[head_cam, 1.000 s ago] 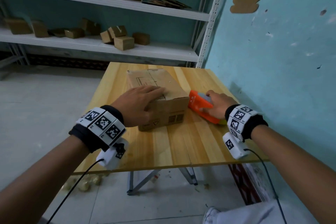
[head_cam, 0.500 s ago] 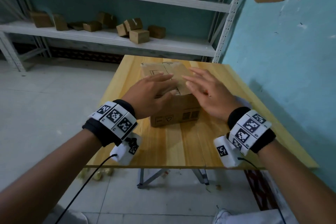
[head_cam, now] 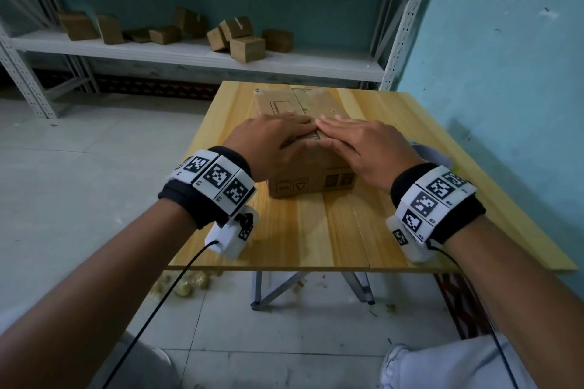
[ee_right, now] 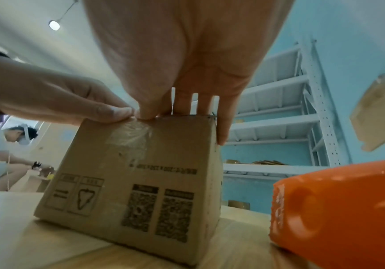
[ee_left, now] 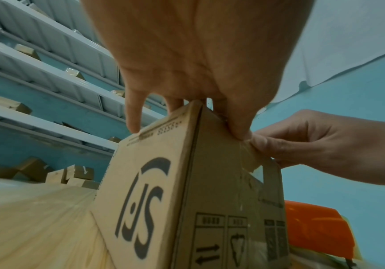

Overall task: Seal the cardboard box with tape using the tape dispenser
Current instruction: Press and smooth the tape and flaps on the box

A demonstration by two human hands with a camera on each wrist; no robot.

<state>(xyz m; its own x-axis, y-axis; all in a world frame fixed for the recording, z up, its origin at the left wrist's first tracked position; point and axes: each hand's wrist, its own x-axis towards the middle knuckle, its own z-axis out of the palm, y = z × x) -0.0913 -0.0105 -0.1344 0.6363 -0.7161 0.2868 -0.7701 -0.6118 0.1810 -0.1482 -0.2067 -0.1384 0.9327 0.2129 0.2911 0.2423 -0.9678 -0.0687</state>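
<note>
A brown cardboard box (head_cam: 294, 101) stands on the wooden table (head_cam: 316, 230). My left hand (head_cam: 275, 140) and right hand (head_cam: 366, 144) lie flat on its top near the front edge, straight fingers meeting over the centre seam. Both thumbs press at the top of the front face, where a patch of clear tape (ee_right: 131, 134) shows. The orange tape dispenser (ee_right: 339, 205) lies on the table just right of the box (ee_right: 141, 172). It is also in the left wrist view, where the dispenser (ee_left: 318, 229) sits behind the box (ee_left: 187, 200). In the head view my right hand mostly hides it.
A white metal shelf unit (head_cam: 189, 54) with several small cardboard boxes (head_cam: 246, 47) stands behind the table. A blue wall (head_cam: 505, 73) runs close along the table's right side. Another person (ee_right: 14, 138) sits far off to the left. Scraps lie on the floor (head_cam: 186, 284).
My right hand has let go of the tape dispenser and moved left onto the box top. The left hand has flattened beside it, and the fingertips have come together over the seam.
</note>
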